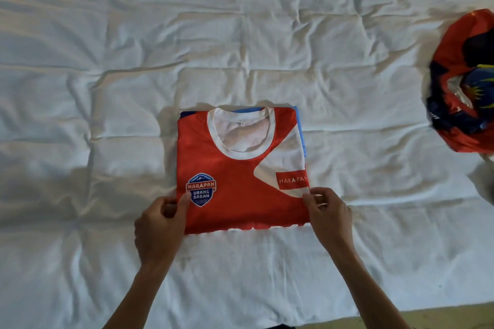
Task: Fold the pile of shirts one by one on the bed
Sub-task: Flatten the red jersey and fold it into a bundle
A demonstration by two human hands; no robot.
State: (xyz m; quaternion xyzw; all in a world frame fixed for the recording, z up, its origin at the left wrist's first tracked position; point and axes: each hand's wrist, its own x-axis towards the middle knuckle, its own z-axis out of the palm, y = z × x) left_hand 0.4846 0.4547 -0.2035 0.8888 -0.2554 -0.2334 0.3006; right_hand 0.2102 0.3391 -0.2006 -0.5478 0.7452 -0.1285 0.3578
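A red and white shirt point(235, 184) with a white collar and blue badge lies folded into a rectangle in the middle of the bed point(240, 48), collar facing away from me. My left hand point(163, 224) pinches its left edge near the badge, thumb on top. My right hand point(327, 215) pinches the right edge beside the red label. A crumpled pile of red and dark blue shirts point(465, 83) sits at the right edge of the view, partly cut off.
The bed is covered with a wrinkled white quilted sheet. Blue fabric point(299, 120) peeks out from under the folded shirt at its top right. The bed's near edge and a strip of floor point(441, 315) show at the bottom right.
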